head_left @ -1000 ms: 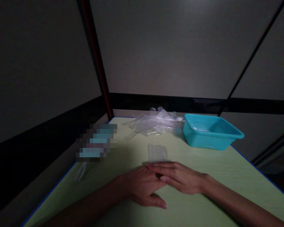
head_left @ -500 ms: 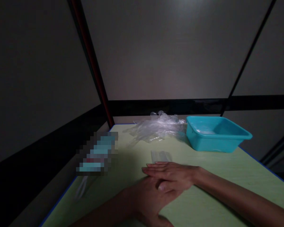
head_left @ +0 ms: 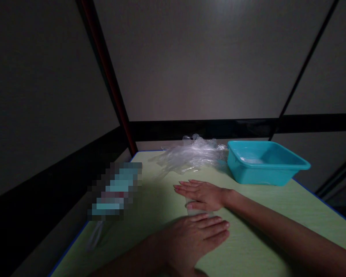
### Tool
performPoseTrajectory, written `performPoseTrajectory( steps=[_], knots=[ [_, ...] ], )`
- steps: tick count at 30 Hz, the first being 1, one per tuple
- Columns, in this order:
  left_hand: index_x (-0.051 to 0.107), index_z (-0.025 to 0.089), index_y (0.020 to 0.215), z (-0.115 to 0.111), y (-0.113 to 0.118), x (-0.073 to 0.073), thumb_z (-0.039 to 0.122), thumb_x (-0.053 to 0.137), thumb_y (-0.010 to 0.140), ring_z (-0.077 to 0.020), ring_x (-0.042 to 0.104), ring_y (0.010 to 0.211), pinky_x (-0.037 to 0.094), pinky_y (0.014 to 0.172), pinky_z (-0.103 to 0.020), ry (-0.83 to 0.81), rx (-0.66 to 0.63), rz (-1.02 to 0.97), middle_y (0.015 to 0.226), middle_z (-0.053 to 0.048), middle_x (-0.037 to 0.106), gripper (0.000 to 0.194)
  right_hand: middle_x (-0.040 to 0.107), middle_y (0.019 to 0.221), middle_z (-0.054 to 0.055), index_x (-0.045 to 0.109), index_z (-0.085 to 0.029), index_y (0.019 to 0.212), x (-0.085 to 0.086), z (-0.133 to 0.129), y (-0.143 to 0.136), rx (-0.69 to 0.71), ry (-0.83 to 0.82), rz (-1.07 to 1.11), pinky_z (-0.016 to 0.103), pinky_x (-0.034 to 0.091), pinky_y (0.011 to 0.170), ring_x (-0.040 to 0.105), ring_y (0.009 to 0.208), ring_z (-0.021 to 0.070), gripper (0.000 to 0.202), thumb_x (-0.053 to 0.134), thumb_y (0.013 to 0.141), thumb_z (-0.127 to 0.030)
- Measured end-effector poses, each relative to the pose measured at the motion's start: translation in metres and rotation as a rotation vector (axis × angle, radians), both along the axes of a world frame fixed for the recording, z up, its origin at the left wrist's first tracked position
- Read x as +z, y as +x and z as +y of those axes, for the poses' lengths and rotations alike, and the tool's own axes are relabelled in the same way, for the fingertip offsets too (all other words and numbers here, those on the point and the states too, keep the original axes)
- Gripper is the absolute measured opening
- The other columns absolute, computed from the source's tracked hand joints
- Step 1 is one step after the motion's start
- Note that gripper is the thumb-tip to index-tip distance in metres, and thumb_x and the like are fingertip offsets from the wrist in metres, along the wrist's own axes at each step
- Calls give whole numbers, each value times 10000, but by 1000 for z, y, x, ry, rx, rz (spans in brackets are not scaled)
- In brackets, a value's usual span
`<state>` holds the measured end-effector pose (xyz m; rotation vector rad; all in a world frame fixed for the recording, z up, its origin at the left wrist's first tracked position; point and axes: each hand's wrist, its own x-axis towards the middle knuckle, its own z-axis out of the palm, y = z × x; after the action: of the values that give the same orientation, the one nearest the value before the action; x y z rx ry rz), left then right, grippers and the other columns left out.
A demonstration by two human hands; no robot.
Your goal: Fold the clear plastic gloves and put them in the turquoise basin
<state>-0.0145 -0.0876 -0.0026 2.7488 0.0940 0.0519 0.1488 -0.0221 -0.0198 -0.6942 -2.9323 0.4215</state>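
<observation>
A small translucent sheet, perhaps a flat plastic bag point(head_left: 198, 212), lies on the pale green table point(head_left: 276, 202) and is mostly covered by my hands. My right hand point(head_left: 203, 195) rests flat over its far part, fingers stretched toward the left. Nearer to me, my left hand point(head_left: 194, 232) lies palm down at the sheet's near edge, its fingers pointing right. Both hands are open and a small gap separates them, where a strip of the sheet shows.
Behind my hands spreads a heap of crumpled clear plastic bags point(head_left: 196, 154). A turquoise plastic basin point(head_left: 265, 175) stands at the back right, with something pale inside. At the left edge lies a pixelated object point(head_left: 118, 190) with a white loop strap point(head_left: 95, 235). Walls close off the back and left.
My hands overlapped before, the right over the left. Now they are apart: the right has slid away from me across the sheet, while the left has its fingers uncovered and extended.
</observation>
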Motion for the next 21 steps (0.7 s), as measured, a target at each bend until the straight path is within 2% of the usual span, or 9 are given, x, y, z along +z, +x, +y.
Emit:
performPoseTrajectory(
  steps=[6, 12, 16, 21],
  knots=[
    [120, 92, 1346, 0, 0, 0, 378, 443, 781, -204, 93, 1291, 100, 1057, -338, 24, 6, 12, 1420, -85, 94, 711, 157, 1411, 42, 93, -196, 1361, 1, 12, -1, -46, 22, -17, 358, 79, 1043, 93, 1288, 174, 547, 278, 893, -409],
    [127, 97, 1344, -1, 0, -1, 370, 458, 770, -212, 111, 1289, 126, 1054, -357, 35, 10, 1, 1418, -86, 108, 717, 146, 1413, 31, 229, -228, 1334, -3, 25, 0, -56, 54, 44, 370, 132, 1034, 117, 1284, 187, 488, 328, 885, -392],
    [124, 102, 1345, -1, 0, -2, 355, 450, 782, -194, 112, 1290, 127, 1055, -340, 55, 10, -10, 1418, -79, 116, 698, 145, 1415, 42, 348, -216, 1287, -4, 32, 1, -111, 64, 131, 332, 181, 1026, 168, 1274, 182, 439, 344, 881, -382],
    [120, 109, 1347, -1, -1, -1, 355, 451, 785, -197, 103, 1291, 121, 1058, -340, 57, 11, 5, 1419, -75, 112, 697, 256, 1384, 79, 455, -176, 1218, -5, 31, 0, -248, 70, 237, 326, 293, 978, 311, 1221, 199, 384, 375, 874, -326]
  ],
)
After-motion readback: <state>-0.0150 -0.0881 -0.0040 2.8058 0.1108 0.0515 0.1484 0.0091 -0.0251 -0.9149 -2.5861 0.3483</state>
